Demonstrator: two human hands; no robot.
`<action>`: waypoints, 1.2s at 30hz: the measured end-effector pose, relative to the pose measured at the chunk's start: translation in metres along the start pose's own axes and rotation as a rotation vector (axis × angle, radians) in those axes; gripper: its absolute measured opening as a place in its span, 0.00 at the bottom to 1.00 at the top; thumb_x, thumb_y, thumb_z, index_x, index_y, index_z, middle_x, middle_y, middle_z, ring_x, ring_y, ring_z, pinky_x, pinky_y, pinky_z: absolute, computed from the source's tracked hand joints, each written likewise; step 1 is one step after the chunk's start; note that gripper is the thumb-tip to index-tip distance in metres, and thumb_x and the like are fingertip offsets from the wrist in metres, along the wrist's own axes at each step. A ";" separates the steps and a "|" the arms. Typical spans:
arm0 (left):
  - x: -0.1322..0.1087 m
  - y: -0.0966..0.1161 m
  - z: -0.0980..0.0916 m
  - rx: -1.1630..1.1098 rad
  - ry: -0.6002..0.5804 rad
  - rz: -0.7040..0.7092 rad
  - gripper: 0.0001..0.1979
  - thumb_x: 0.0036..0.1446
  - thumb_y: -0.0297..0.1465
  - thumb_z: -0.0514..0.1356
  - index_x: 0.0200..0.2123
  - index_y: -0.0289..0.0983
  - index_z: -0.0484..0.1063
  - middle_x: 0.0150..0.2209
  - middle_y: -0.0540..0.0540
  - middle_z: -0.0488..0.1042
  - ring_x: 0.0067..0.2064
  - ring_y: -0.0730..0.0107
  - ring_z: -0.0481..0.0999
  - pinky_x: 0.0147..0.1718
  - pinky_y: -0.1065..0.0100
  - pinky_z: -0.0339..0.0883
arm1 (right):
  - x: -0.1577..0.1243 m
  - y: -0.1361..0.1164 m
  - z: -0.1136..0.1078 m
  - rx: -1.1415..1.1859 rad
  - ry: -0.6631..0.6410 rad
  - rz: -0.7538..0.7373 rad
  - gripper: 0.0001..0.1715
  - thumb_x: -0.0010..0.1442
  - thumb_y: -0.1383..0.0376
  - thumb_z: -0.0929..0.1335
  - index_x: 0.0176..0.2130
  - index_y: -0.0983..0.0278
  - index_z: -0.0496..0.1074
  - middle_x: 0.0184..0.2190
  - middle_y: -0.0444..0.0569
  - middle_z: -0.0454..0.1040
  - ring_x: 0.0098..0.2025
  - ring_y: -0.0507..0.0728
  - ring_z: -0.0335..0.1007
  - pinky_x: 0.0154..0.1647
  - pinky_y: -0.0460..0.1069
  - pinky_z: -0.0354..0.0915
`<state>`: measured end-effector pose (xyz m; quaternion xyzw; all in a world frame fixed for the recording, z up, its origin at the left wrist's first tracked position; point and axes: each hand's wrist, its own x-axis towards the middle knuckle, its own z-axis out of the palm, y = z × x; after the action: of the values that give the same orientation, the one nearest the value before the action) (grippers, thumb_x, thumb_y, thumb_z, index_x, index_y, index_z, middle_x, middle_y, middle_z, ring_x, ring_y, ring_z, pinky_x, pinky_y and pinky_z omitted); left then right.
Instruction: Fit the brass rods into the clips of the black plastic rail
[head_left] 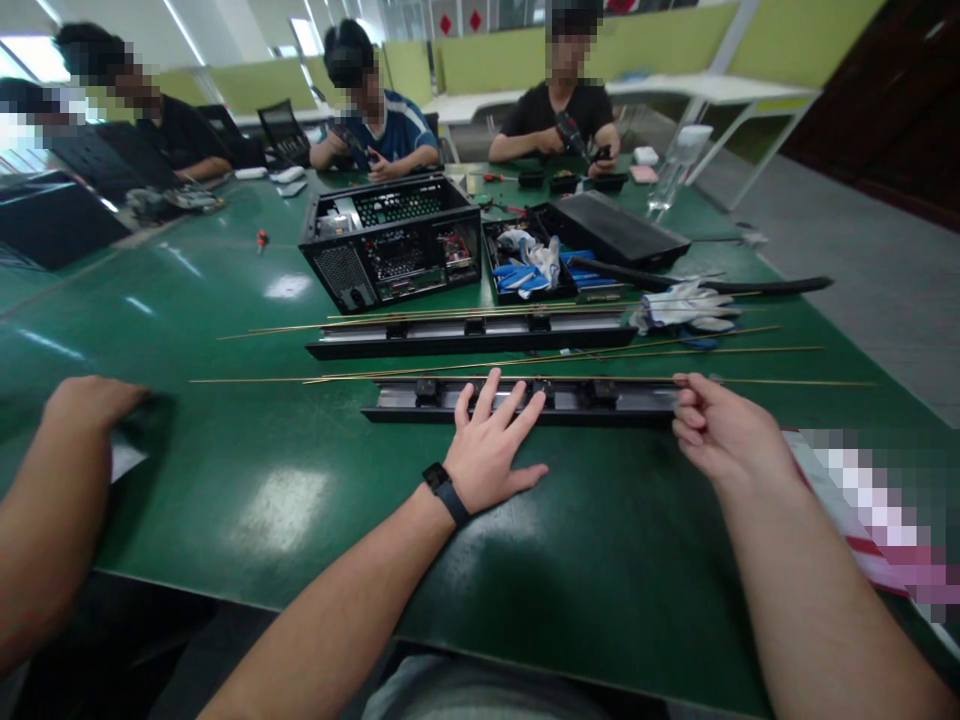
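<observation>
The green table (600,570) has a shiny surface. On it lie two long black rails (450,348), a computer case (397,270) and white-blue gloves (686,306).

Left hand (491,455) and right hand (726,428) are both bare, forearms (349,595) bare as far as visible, squarish black-faced watch (435,477) on the left wrist with a plain dark-blue band (453,504), greyish creased clothing (480,690) at the lap, cut by the lower edge.

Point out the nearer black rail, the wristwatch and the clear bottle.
Nearer black rail (581,416), head view: front wall.
Wristwatch (435,476), head view: dark face.
Clear bottle (677,172), head view: body.
</observation>
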<state>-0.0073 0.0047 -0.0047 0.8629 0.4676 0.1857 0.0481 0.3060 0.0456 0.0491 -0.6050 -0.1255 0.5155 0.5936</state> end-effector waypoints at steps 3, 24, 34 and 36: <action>0.000 0.000 0.000 -0.001 -0.004 0.001 0.52 0.66 0.45 0.82 0.87 0.44 0.69 0.86 0.30 0.69 0.91 0.18 0.52 0.84 0.18 0.51 | -0.006 -0.004 0.003 0.002 0.024 -0.002 0.20 0.87 0.71 0.64 0.40 0.62 0.74 0.24 0.37 0.64 0.15 0.45 0.51 0.11 0.41 0.46; 0.004 0.007 -0.009 -0.003 -0.095 -0.066 0.53 0.66 0.44 0.82 0.88 0.47 0.66 0.88 0.27 0.63 0.92 0.21 0.49 0.80 0.12 0.54 | -0.019 -0.008 0.015 0.008 0.076 -0.013 0.23 0.88 0.72 0.64 0.38 0.63 0.74 0.22 0.35 0.63 0.13 0.44 0.50 0.08 0.40 0.46; 0.003 0.005 -0.006 -0.034 -0.024 -0.073 0.50 0.65 0.43 0.83 0.85 0.47 0.71 0.87 0.27 0.66 0.91 0.22 0.52 0.80 0.16 0.58 | -0.016 -0.004 0.009 -0.040 -0.008 0.014 0.19 0.85 0.73 0.65 0.40 0.62 0.77 0.24 0.38 0.65 0.14 0.45 0.51 0.09 0.41 0.46; 0.003 0.004 -0.004 -0.046 0.011 -0.075 0.47 0.66 0.42 0.82 0.84 0.46 0.73 0.85 0.26 0.68 0.91 0.23 0.55 0.80 0.16 0.59 | -0.013 -0.003 0.007 -0.041 -0.028 0.006 0.17 0.83 0.73 0.67 0.41 0.62 0.77 0.24 0.38 0.65 0.14 0.45 0.51 0.09 0.41 0.47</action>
<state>-0.0042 0.0042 0.0012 0.8425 0.4953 0.1991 0.0726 0.2964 0.0400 0.0597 -0.6102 -0.1422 0.5231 0.5778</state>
